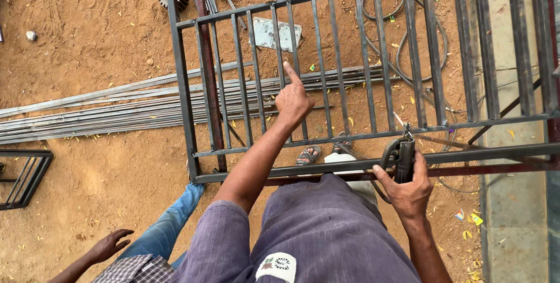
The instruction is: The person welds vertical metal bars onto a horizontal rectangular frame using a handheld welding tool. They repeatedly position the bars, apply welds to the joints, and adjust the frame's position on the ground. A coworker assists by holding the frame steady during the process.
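While the right hand (410,188) grips the welding electrode holder (403,157) by the metal grille frame (373,166) lying over the sandy ground (99,55), the left hand (293,101), mostly closed, points one finger at an upright bar (297,55), so he's probably picking the next weld spot, which'll need the rod tip brought there steadily.

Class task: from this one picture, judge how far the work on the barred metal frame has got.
Done: the metal frame already carries a full row of upright bars. In hand: the right hand grips an electrode holder at the lower rail; the left hand points at one bar. Left: loose rods lie unused on the ground.
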